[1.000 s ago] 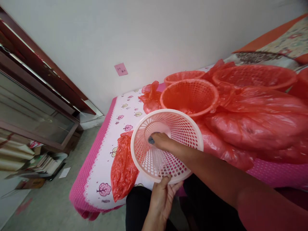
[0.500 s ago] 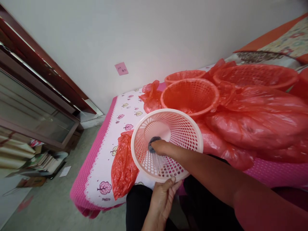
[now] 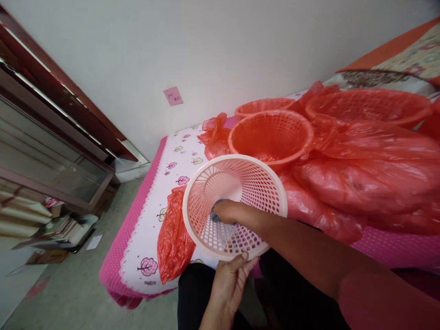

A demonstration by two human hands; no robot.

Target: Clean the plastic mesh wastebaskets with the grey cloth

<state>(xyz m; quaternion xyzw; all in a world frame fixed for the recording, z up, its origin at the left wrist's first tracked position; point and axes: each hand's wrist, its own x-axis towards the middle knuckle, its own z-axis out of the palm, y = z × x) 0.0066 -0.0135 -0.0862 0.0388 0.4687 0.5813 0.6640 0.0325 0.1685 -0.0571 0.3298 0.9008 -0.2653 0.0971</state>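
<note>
A pale pink perforated plastic basket lies tilted over my knees, its mouth facing me. My left hand grips the near rim, thumb on top and fingers beneath. Inside the basket, my right hand is closed on a dark grey cloth and presses it to the inner wall. The fingertips of my right hand are hidden. Just left of the basket a crumpled red plastic bag lies on the bed. A red basket stands right behind the pale one.
Red plastic bags and another red basket crowd the right side of the bed. The bed's patterned sheet has a pink edge. A pink note is on the wall. At left stand a glass-doored cabinet and stacked papers.
The pale basket has shifted slightly left. My right hand and the cloth have moved a little down along its inner wall; my left hand keeps its grip.
</note>
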